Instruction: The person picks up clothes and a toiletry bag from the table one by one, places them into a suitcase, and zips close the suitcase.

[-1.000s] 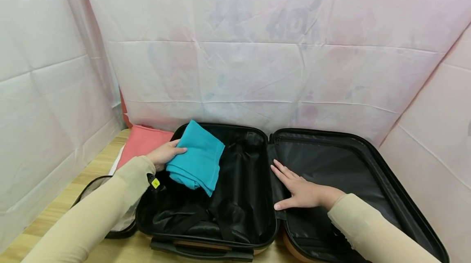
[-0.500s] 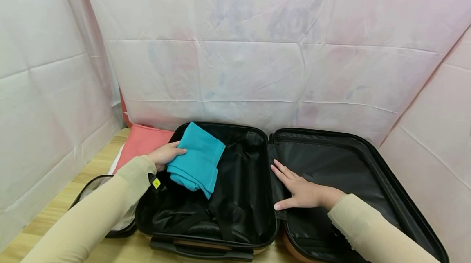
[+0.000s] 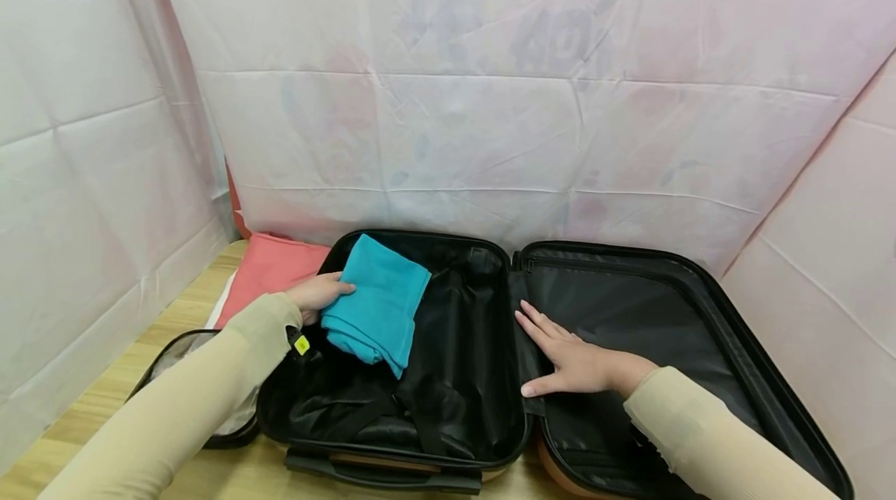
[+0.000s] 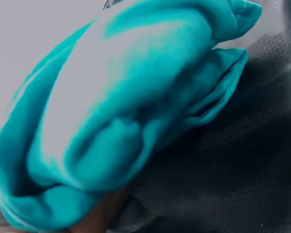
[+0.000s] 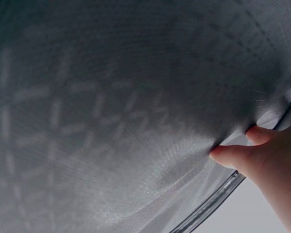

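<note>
1. My left hand (image 3: pixel 322 295) is pinching the folded teal cloth (image 3: pixel 378 302) at its nine o'clock edge, thumb on top, other fingers mostly hidden.
2. I'm holding it over the left half of the open suitcase (image 3: pixel 483 375), toward eleven o'clock.
3. I'm judging it light, soft and floppy, best gripped through all its layers.
4. At that half's three o'clock, my right hand (image 3: pixel 570 360) is resting, fingers spread, on dark lining (image 3: pixel 534 360).

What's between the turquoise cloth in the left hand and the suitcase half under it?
Nothing visible. The left hand holds the turquoise cloth over the left suitcase half; the right hand is apart from both, to the right. The cloth hides what lies directly beneath.
</note>
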